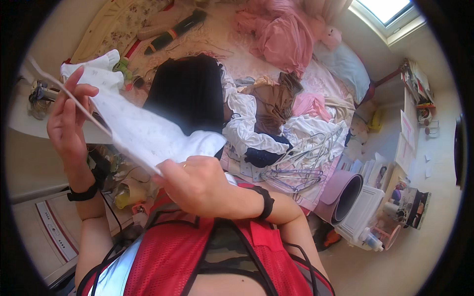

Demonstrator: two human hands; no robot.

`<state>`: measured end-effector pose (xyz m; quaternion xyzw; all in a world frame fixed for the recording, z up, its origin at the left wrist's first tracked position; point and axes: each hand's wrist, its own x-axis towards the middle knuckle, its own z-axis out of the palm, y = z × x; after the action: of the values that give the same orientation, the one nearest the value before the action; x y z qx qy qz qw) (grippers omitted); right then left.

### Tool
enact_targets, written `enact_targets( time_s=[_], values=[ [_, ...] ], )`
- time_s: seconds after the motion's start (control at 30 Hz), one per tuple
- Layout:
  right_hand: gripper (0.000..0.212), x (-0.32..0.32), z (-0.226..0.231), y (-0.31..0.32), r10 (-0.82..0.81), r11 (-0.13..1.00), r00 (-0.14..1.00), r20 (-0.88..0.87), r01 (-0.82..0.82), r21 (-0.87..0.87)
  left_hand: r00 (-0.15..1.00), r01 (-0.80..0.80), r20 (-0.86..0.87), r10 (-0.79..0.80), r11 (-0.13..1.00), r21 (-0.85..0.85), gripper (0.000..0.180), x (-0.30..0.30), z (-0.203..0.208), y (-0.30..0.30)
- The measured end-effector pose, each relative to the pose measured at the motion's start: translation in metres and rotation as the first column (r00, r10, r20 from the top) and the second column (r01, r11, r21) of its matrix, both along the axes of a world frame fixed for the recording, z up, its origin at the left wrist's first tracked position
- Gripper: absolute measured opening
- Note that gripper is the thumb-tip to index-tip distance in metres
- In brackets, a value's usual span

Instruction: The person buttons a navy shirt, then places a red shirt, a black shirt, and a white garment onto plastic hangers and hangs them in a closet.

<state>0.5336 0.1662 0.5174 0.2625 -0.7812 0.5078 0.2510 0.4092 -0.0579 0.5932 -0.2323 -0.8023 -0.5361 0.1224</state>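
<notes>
A white garment (143,126) with a faint small print stretches between my hands above the bed. My left hand (69,121) is raised at the left, its fingers bent around a thin pale rod (94,120) that looks like part of a clothes hanger. The rod runs along the garment's near edge, and its far left end bends. My right hand (192,185) is closed on the garment's lower right part, thumb and fingers pressed together. Behind the cloth lies a black folded garment (185,91).
The bed holds a heap of clothes, including a brown garment (269,106) and pink fabric (286,42). Wire hangers (296,180) lie at its near right edge. A rolled purple mat (340,195) and white plastic box (363,212) stand to the right. A white table (37,130) is left.
</notes>
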Motion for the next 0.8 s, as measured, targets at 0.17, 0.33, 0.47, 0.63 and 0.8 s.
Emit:
enact_targets(
  time_s=[0.17,0.33,0.47,0.63,0.8],
  values=[
    [0.011,-0.001,-0.027,0.039,-0.329,0.944,0.943,0.057,0.330,-0.020,0.939,0.254,0.233,-0.253,0.967,0.026,0.046,-0.021,-0.021,0.069],
    [0.017,0.023,-0.074,0.113,-0.680,0.729,0.698,0.222,0.675,0.110,0.801,0.484,0.391,-0.453,0.875,0.020,0.038,-0.024,-0.071,0.105],
    [0.027,0.045,-0.122,0.200,-0.719,0.660,0.583,0.378,0.744,0.109,0.661,0.523,0.583,-0.472,0.847,0.092,0.030,-0.012,-0.100,0.110],
    [0.029,0.056,-0.213,0.317,-0.851,0.480,0.377,0.367,0.841,0.251,0.571,0.483,0.688,-0.447,0.861,0.158,0.027,0.005,-0.126,0.098],
    [0.061,0.050,-0.300,0.348,-0.983,0.042,-0.127,0.133,0.552,0.833,0.505,0.369,0.773,-0.384,0.906,0.209,0.027,0.013,-0.136,0.069]
  ],
)
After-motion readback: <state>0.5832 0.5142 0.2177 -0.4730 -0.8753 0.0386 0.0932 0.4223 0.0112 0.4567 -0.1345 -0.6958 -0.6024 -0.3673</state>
